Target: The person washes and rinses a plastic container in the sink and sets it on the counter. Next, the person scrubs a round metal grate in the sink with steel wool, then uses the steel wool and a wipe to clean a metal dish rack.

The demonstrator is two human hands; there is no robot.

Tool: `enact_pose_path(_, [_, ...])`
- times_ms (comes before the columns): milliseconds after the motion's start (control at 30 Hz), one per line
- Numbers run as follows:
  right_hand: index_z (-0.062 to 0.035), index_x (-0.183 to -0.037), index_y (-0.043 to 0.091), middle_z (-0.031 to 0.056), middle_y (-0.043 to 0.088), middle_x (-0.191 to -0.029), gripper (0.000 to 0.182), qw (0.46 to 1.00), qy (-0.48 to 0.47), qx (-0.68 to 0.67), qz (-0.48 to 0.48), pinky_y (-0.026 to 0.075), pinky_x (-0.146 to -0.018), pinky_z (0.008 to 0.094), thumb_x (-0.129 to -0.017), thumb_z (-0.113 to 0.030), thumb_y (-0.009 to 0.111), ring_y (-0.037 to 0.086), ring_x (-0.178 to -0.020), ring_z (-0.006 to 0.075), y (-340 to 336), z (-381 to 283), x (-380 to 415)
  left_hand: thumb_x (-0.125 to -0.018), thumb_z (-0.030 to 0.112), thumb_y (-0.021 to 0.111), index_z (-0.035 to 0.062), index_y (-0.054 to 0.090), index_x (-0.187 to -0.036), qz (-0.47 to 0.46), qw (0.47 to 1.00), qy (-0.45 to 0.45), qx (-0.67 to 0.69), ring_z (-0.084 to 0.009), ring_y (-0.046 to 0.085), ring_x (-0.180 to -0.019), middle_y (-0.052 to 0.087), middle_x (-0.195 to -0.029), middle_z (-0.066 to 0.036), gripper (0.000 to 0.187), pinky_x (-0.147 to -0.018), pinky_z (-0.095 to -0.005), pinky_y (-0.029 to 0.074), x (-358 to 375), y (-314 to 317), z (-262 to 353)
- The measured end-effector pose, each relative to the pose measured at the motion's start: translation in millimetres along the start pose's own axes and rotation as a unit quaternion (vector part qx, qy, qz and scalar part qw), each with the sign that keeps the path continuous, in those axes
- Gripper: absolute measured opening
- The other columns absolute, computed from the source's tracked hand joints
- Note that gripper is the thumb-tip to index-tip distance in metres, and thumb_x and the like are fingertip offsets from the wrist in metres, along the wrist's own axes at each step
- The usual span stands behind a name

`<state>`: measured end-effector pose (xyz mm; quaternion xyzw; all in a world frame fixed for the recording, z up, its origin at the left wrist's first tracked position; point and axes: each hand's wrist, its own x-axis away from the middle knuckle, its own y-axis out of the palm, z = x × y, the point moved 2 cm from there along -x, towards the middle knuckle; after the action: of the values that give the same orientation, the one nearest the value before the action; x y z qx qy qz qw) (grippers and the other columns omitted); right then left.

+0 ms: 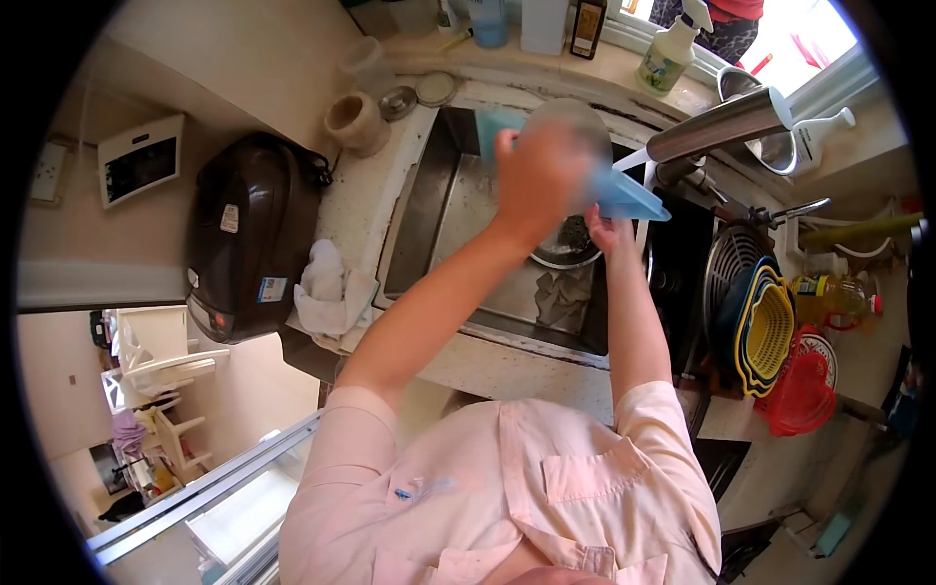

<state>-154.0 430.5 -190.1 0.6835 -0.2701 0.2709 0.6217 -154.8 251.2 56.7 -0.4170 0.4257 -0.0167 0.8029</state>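
A light blue, flat-sided plastic piece (632, 198) is raised over the steel sink (458, 229), its pointed end toward the right. My right hand (609, 232) grips its lower edge with closed fingers. Across the piece reaches my left hand (546, 171), smeared by motion, its fingers blurred and partly hidden. A round greyish blur covers part of that hand and the piece's middle. Below my hands are the round drain basket (575, 239) with dark bits in it and a crumpled grey cloth (563, 295) on the sink floor.
A dark rice cooker (255, 234) and a white cloth (331, 288) are left of the sink. A steel cylinder (721, 127) juts in at upper right. Yellow and blue colanders (762, 327) stand at right. A spray bottle (673, 54) is on the sill; a person (731, 29) appears beyond.
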Motion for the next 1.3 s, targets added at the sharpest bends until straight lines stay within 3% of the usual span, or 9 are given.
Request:
enact_pose_path(167, [-0.0092, -0.11, 0.054, 0.0145, 0.056, -0.103, 0.034, 0.993, 0.106, -0.05, 0.007, 0.055, -0.053, 0.0276, -0.086, -0.033, 0.053, 0.06, -0.074, 0.0328, -3.3, -2.3, -2.2, -0.063, 0.018, 0.072, 0.0182, 0.068, -0.087, -0.011, 1.0, 0.015, -0.012, -0.018, 0.049, -0.088, 0.053, -0.085, 0.003, 0.025, -0.075, -0.0385, 0.031, -20.6, 28.1, 7.8])
enact_pose_path(433, [-0.0069, -0.101, 0.055, 0.0041, 0.053, -0.078, 0.021, 0.931, 0.246, -0.25, -0.1, 0.042, -0.042, 0.0152, -0.084, -0.02, 0.058, 0.056, -0.063, 0.0097, -44.8, -8.1, -4.0, -0.064, 0.013, 0.069, 0.0119, 0.064, -0.087, -0.039, 0.994, 0.058, 0.084, -0.0213, 0.052, -0.09, 0.055, -0.087, -0.001, 0.024, -0.075, -0.0372, 0.037, 2.0, 17.5, 9.2])
enact_pose_path(633, [-0.0069, -0.099, 0.055, 0.0008, 0.051, -0.073, 0.017, 0.988, -0.036, -0.061, -0.136, 0.041, -0.044, 0.0178, -0.086, -0.018, 0.053, 0.054, -0.062, 0.0059, -69.4, 20.3, 26.1, -0.066, 0.016, 0.062, 0.0119, 0.062, -0.085, -0.088, 0.968, 0.203, 0.119, -0.0207, 0.052, -0.095, 0.055, -0.092, -0.002, 0.019, -0.081, -0.0367, 0.039, 8.7, 16.3, 37.2])
enact_pose_path(800, [-0.0056, -0.102, 0.055, 0.0026, 0.054, -0.079, 0.019, 0.945, -0.23, 0.219, -0.071, 0.044, -0.051, 0.0214, -0.088, -0.018, 0.05, 0.056, -0.066, 0.0093, -78.1, 40.3, 62.8, -0.067, 0.017, 0.062, 0.0112, 0.062, -0.088, -0.138, 0.922, 0.273, 0.238, -0.0226, 0.051, -0.101, 0.054, -0.096, -0.004, 0.022, -0.085, -0.038, 0.039, 20.2, 8.3, 60.4])
enact_pose_path(900, [-0.0048, -0.103, 0.055, 0.0037, 0.056, -0.082, 0.021, 0.877, -0.294, 0.378, -0.037, 0.045, -0.055, 0.0236, -0.089, -0.018, 0.049, 0.056, -0.069, 0.0113, -90.6, 47.3, 80.7, -0.071, 0.021, 0.062, 0.0075, 0.058, -0.1, 0.001, 0.913, 0.143, 0.381, -0.0258, 0.048, -0.102, 0.052, -0.108, -0.011, 0.032, -0.087, -0.0402, 0.039, 21.9, -10.5, 59.1])
enact_pose_path(967, [-0.0042, -0.105, 0.056, 0.0044, 0.057, -0.085, 0.022, 0.826, -0.307, 0.473, -0.024, 0.047, -0.058, 0.025, -0.09, -0.018, 0.048, 0.057, -0.071, 0.0126, -99.9, 44.3, 86.5, -0.081, 0.028, 0.06, 0.0064, 0.058, -0.103, 0.109, 0.883, -0.208, 0.406, -0.0255, 0.046, -0.109, 0.053, -0.112, -0.01, 0.031, -0.089, -0.0392, 0.041, 26.2, -13.8, 38.5])
enact_pose_path(1033, [-0.0037, -0.106, 0.056, 0.0051, 0.058, -0.087, 0.023, 0.788, -0.294, 0.541, -0.026, 0.048, -0.061, 0.0265, -0.09, -0.018, 0.047, 0.058, -0.072, 0.014, -107.4, 41.8, 87.0, -0.085, 0.035, 0.056, 0.0005, 0.054, -0.11, 0.028, 0.675, -0.525, 0.518, -0.0232, 0.051, -0.104, 0.055, -0.112, -0.013, 0.043, -0.087, -0.0369, 0.043, 25.7, 15.1, 0.7])
enact_pose_path(1133, [-0.0029, -0.107, 0.056, 0.0061, 0.06, -0.09, 0.025, 0.864, -0.154, 0.476, -0.065, 0.05, -0.065, 0.0286, -0.091, -0.018, 0.046, 0.059, -0.075, 0.016, -95.6, 30.7, 93.8, -0.088, 0.033, 0.052, -0.0053, 0.052, -0.112, -0.192, 0.37, -0.527, 0.74, -0.0222, 0.057, -0.092, 0.059, -0.103, -0.014, 0.046, -0.084, -0.0353, 0.046, 29.3, 28.5, -50.7])
enact_pose_path(1300, [-0.0033, -0.118, 0.052, 0.0044, 0.06, -0.096, 0.03, 0.966, -0.058, 0.25, -0.03, 0.048, -0.072, 0.0257, -0.091, -0.017, 0.047, 0.058, -0.085, 0.0142, -88.2, 18.8, 81.4, -0.091, 0.022, 0.047, -0.0052, 0.051, -0.113, -0.253, 0.467, -0.587, 0.611, -0.0183, 0.06, -0.086, 0.061, -0.095, -0.011, 0.035, -0.078, -0.0321, 0.05, 88.9, -3.8, -110.2])
